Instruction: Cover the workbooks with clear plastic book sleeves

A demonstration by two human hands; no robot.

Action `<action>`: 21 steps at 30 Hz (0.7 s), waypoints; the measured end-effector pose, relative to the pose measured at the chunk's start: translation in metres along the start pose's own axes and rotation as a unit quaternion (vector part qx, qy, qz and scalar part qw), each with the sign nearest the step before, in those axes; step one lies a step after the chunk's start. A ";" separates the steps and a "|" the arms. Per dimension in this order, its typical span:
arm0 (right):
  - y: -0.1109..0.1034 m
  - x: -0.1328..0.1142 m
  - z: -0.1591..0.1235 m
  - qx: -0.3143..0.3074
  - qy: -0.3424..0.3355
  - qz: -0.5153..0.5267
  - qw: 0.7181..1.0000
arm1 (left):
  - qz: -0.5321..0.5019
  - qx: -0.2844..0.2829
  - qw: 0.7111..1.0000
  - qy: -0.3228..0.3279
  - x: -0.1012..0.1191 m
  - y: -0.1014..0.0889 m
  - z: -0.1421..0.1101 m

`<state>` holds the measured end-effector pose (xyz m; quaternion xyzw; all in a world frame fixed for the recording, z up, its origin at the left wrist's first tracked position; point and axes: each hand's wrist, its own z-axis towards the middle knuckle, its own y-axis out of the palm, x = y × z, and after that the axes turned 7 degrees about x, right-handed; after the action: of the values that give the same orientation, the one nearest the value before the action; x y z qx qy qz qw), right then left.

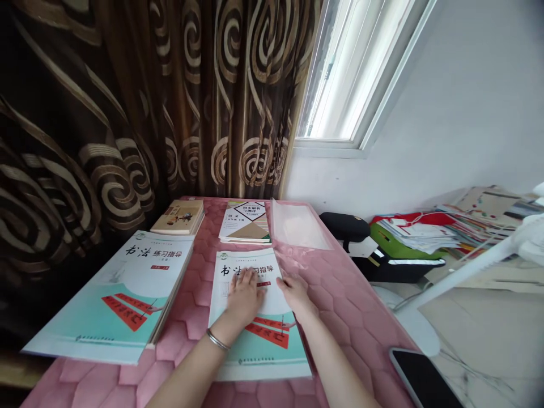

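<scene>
A thin white and teal workbook [259, 345] lies in front of me on the pink quilted table cover [340, 306]. My left hand [245, 296] rests flat on its cover, fingers spread and open, a metal bangle on the wrist. My right hand [294, 292] sits at the book's right edge, fingers curled against that edge. A stack of matching teal workbooks [123, 300] lies to the left, overhanging the table side.
Two more books lie at the far end: a tan one [178, 216] and a white one with a diamond pattern [245, 222]. A clear plastic sleeve [297, 226] lies beside them. A phone [425, 378] lies at the near right. Brown curtain behind, cluttered papers to the right.
</scene>
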<state>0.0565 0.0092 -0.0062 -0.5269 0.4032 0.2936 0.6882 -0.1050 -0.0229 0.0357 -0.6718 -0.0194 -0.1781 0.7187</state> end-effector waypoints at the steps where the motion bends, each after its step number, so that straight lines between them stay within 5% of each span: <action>1: 0.001 0.001 0.000 0.000 0.000 -0.005 1.000 | 0.007 0.011 1.000 0.007 -0.012 0.006 0.000; 6: 0.004 0.002 -0.005 0.005 0.000 -0.016 1.000 | 0.057 0.072 0.994 -0.056 -0.057 0.023 -0.002; 11: 0.004 0.001 -0.008 0.010 0.006 -0.029 1.000 | 0.110 0.170 0.970 -0.135 -0.071 0.017 -0.008; 21: -0.001 0.004 0.019 0.047 0.018 -0.104 0.993 | 0.099 0.111 0.964 -0.220 -0.062 -0.003 0.037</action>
<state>0.0641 0.0268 -0.0068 -0.5383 0.3721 0.1910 0.7317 -0.1560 0.0273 0.0253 -0.6091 -0.1298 0.0491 0.7809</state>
